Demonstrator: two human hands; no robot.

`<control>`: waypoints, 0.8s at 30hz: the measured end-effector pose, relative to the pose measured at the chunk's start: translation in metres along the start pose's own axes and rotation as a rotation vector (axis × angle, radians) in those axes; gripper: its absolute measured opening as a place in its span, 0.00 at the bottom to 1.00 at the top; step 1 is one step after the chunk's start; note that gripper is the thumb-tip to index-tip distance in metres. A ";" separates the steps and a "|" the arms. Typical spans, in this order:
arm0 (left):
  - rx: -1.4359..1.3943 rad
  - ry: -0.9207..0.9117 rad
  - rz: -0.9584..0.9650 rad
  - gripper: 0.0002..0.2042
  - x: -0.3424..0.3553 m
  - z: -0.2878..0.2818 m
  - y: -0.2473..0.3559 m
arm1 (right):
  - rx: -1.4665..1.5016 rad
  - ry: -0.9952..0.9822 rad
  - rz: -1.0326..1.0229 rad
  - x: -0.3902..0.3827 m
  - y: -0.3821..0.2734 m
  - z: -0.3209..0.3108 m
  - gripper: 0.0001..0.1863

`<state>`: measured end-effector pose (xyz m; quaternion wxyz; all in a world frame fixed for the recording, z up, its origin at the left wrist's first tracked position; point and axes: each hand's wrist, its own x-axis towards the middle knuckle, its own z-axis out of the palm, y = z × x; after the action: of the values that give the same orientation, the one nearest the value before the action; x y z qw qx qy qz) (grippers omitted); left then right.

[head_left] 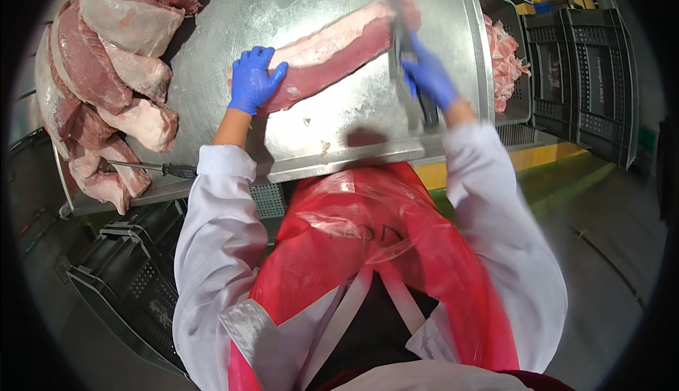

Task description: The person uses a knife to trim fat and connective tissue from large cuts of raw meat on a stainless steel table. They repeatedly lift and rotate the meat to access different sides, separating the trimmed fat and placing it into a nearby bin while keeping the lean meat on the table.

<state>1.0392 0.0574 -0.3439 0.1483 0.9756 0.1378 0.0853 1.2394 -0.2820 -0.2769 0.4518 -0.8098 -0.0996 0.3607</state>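
Note:
A long strip of pink meat with a pale fat band [335,44] lies diagonally on the steel worktop [297,143]. My left hand [254,79], in a blue glove, rests on its left end with the fingers spread. My right hand [431,72], also gloved blue, is closed on a dark, motion-blurred knife [427,111], whose blade lies over the strip's right end; whether it touches the meat I cannot tell.
Several large meat cuts [92,72] are piled at the left, beside a second knife [178,170]. A crate of meat pieces [502,58] stands at the right, with dark crates [580,87] beyond it. More dark crates [131,271] sit low at the left.

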 end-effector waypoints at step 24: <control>-0.522 -0.151 -0.515 0.14 0.193 0.083 0.155 | -0.053 -0.396 -0.060 0.074 -0.011 -0.051 0.38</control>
<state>1.2772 -0.0498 -0.3498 0.4183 0.8419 0.3408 0.0055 1.3294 -0.2731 -0.2874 0.4126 -0.7313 -0.2200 0.4966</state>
